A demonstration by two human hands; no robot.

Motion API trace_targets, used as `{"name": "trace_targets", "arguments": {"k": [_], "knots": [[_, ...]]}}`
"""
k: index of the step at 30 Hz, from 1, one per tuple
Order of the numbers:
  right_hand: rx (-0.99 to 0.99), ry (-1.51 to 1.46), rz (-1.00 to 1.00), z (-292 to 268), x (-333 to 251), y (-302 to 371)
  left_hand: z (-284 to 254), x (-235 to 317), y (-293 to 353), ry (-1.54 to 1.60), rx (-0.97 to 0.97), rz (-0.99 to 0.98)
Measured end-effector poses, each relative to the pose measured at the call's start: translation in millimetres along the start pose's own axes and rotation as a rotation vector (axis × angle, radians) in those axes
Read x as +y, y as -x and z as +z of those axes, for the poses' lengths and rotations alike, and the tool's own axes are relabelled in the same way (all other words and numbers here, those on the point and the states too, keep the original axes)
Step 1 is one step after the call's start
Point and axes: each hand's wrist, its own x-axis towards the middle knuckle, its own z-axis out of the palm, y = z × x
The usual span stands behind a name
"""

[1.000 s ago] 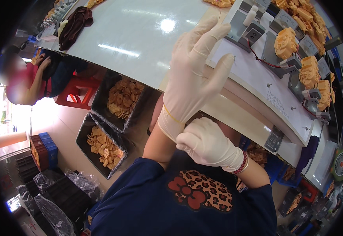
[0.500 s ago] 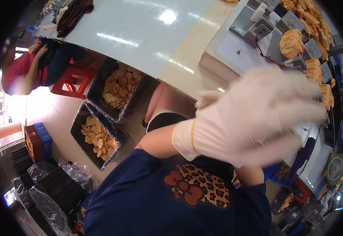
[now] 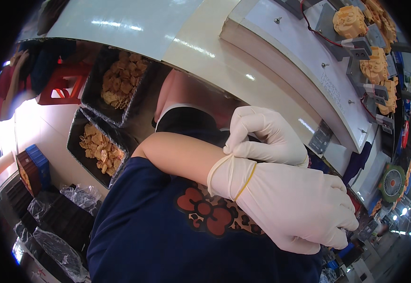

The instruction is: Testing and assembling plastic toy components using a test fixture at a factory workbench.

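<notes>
White gloves cover both my hands. My left hand (image 3: 295,205) is held out in front of my body, back upward, with its fingers curled in a loose fist; nothing shows in them, though the palm is hidden. Behind its wrist, my right hand (image 3: 266,134) pinches the cuff of the left glove (image 3: 222,177) between thumb and fingertips. The pulled cuff is drawn into folds there. A yellow band edges the glove near the wrist. The left hand covers my right forearm.
A pale table (image 3: 200,47) bears a white raised board (image 3: 299,61) with grey fixtures and cream plastic parts (image 3: 349,22). Two lined bins (image 3: 75,148) of cream pieces stand on the floor at left, near a red stool (image 3: 66,82). A green fan (image 3: 392,183) is at right.
The left hand has dropped lower and its fingers have curled. My right hand, mostly hidden before, now shows gripping the left glove's cuff. The view has shifted.
</notes>
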Motion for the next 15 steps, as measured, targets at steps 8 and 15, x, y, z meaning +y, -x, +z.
{"name": "trace_targets", "arguments": {"k": [8, 15], "knots": [[0.324, 0.523, -0.145, 34.0, 15.2, -19.9, -18.8, -3.2, -4.1, 0.337, -0.095, -0.062], [0.598, -0.119, 0.017, 25.8, 14.1, -3.1, -77.1, -33.7, -10.7, 0.851, 0.292, 0.052]]}}
